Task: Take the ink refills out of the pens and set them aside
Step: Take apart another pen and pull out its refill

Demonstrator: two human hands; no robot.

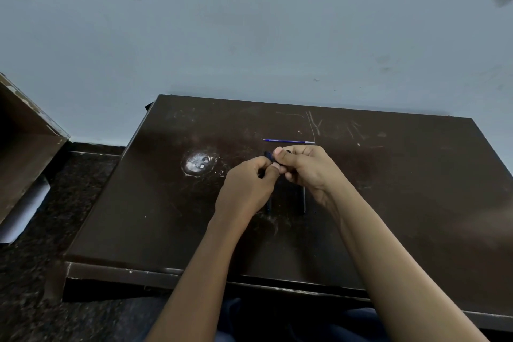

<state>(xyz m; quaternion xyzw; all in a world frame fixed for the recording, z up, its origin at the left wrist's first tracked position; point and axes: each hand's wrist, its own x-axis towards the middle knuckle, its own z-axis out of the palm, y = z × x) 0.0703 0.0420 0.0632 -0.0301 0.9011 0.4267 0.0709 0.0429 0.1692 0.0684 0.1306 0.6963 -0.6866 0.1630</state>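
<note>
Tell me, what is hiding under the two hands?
Under the left hand and right hand, one dark pen and a second pen lie on the table. Only their near ends show; the hands cover the rest.

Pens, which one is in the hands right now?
The dark pen gripped between the left hand and the right hand. The second pen and the third pen lie flat on the table beneath them.
</note>
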